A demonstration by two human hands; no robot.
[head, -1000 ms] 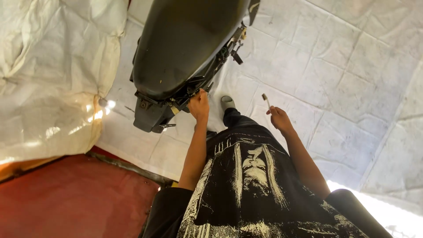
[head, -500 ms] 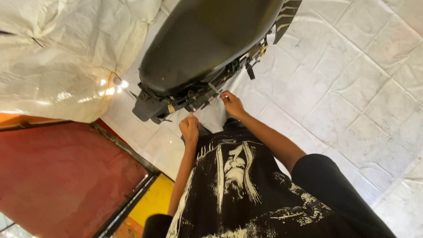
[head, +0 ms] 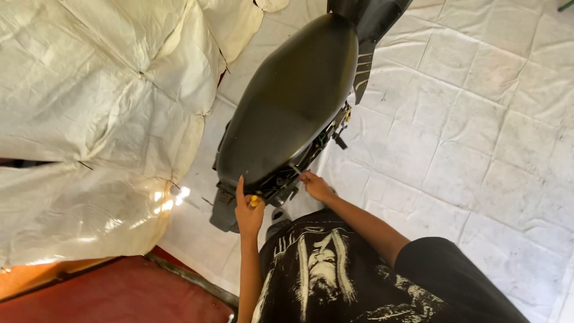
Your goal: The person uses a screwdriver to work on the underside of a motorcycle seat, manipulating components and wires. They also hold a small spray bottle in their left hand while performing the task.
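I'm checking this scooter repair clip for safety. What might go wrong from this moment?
The right hand has its fingers in among the exposed frame parts under the black seat, so a pinch or scrape seems possible. The left hand grips a yellow-handled tool while also touching the seat's rear edge; it might slip.

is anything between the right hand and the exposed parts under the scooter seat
Nothing visible. The right hand already sits at the exposed frame parts beneath the black seat. The left hand rests on the seat's rear edge, off to the side.
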